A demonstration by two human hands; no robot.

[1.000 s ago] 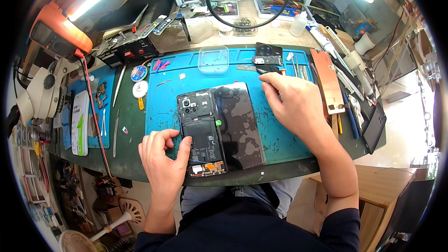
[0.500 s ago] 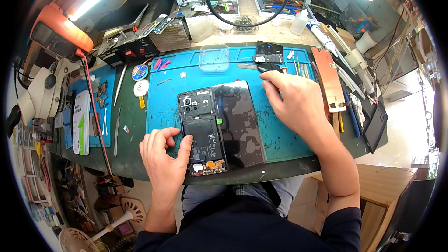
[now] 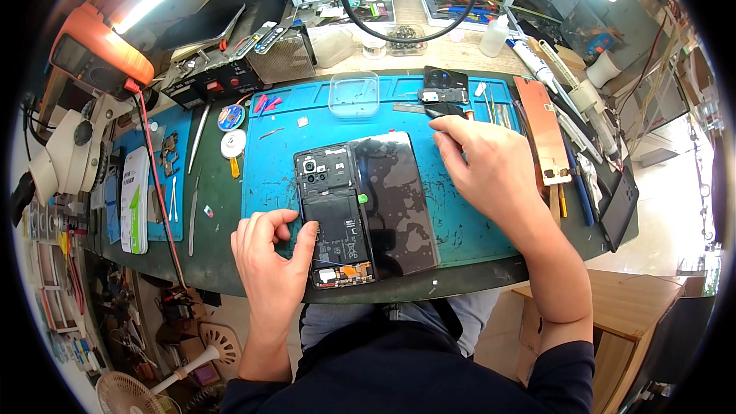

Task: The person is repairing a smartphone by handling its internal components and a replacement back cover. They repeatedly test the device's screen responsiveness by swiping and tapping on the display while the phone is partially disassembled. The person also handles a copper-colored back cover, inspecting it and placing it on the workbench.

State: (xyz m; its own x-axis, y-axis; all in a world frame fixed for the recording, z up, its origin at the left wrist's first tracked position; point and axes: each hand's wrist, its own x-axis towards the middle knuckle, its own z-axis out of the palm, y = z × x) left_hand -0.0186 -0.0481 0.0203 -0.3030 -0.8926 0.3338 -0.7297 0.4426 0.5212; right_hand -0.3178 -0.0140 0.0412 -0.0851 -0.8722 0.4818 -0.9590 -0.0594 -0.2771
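An opened phone (image 3: 335, 218), its cameras, battery and lower orange flex part exposed, lies on the blue mat (image 3: 475, 234). Against its right side rests a dark, glossy screen panel (image 3: 399, 207) with blotchy patches. My left hand (image 3: 272, 257) is at the phone's lower left edge, thumb against that edge and fingers bent apart from it. Farther right, my right hand (image 3: 494, 165) hovers over the mat with index finger and thumb apart; its other fingers are mostly hidden. Just beyond its index finger lie a flat metal blade (image 3: 409, 108) and a black piece (image 3: 445, 110).
Behind stand a clear plastic box (image 3: 354, 94) and a dark phone part with a camera ring (image 3: 445, 86). A copper-coloured plate (image 3: 543, 130) lies at right, near a soldering iron holder. Left are a solder spool (image 3: 230, 116), tweezers (image 3: 194, 215) and an orange multimeter (image 3: 100, 50).
The whole view has shifted very slightly. Both hands and the phone keep nearly the same positions relative to each other.
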